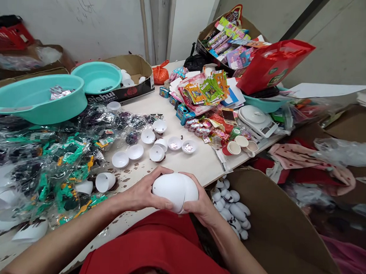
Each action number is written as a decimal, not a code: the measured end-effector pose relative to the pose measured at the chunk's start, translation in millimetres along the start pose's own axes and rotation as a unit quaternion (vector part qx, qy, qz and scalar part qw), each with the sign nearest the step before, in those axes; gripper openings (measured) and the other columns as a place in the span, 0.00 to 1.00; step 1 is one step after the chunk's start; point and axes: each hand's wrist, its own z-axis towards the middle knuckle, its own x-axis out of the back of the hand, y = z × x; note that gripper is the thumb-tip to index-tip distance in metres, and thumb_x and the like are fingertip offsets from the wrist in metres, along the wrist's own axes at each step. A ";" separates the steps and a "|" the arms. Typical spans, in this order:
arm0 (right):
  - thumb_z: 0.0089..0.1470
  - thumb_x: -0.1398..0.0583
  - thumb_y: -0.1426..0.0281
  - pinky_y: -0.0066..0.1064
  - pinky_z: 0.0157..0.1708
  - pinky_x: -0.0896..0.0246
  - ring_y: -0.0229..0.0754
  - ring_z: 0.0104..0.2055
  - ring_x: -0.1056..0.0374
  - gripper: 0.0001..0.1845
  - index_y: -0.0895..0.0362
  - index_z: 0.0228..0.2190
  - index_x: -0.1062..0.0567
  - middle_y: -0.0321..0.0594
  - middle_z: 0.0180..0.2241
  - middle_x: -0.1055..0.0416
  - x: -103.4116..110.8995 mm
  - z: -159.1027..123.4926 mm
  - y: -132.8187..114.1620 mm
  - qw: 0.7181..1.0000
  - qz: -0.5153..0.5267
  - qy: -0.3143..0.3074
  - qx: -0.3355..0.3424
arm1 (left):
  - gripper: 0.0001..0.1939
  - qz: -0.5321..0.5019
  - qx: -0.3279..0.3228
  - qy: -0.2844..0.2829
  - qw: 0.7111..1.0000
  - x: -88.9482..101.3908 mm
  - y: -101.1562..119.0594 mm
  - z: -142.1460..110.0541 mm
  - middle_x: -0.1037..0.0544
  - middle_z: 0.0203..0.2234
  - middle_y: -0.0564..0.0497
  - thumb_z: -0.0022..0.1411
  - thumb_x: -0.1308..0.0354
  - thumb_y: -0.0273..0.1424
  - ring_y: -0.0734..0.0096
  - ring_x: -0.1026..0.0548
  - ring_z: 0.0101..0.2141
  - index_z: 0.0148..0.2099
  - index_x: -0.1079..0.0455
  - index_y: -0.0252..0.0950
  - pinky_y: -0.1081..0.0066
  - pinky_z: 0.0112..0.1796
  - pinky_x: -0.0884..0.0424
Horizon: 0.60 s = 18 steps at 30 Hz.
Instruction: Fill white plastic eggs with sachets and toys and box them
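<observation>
Both my hands grip one white plastic egg capsule (174, 189) just above the near table edge. My left hand (144, 192) wraps the egg's left half, fingers curled around it. My right hand (202, 200) clasps the right half, and a seam shows between the two halves. Beyond my hands, several open white egg halves (157, 146) lie on the white table (196, 164), some with small foil packets inside. A pile of bagged green, black and orange toy parts (63, 164) lies to the left.
Two teal basins (36, 96) and a cardboard box stand at the back left. Colourful packets (209, 87), a red bag (272, 64) and a white scale (256, 118) crowd the back right. A large cardboard box (276, 230) at right holds several closed white eggs (233, 208).
</observation>
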 end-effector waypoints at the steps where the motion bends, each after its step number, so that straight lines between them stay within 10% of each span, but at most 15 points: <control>1: 0.28 0.26 0.66 0.35 0.31 0.29 0.50 0.41 0.29 0.48 0.49 0.52 0.38 0.42 0.46 0.30 -0.5 -2.6 -1.5 1.000 -0.006 -0.005 -0.009 | 0.38 0.027 -0.005 0.006 1.000 -1.7 1.9 -2.9 0.30 0.40 0.52 0.44 0.31 0.40 0.67 0.31 0.37 0.56 0.40 0.42 0.70 0.35 0.31; 10: 0.35 0.29 0.51 0.28 0.14 0.33 0.40 0.20 0.28 0.47 0.49 0.52 0.44 0.39 0.36 0.28 -14.1 1.3 -0.1 0.996 0.064 0.009 -0.060 | 0.34 -0.136 0.062 0.135 0.980 -22.9 -8.4 7.3 0.31 0.30 0.54 0.49 0.37 0.46 0.73 0.30 0.25 0.55 0.42 0.40 0.76 0.19 0.31; 18: 0.29 0.25 0.65 0.27 0.13 0.33 0.41 0.22 0.28 0.48 0.48 0.49 0.43 0.36 0.38 0.29 -27.8 -8.9 -18.3 0.999 -0.023 0.034 -0.029 | 0.36 -0.203 0.076 0.180 0.959 -35.3 9.7 -15.5 0.30 0.31 0.53 0.48 0.35 0.47 0.71 0.28 0.25 0.54 0.45 0.41 0.76 0.17 0.30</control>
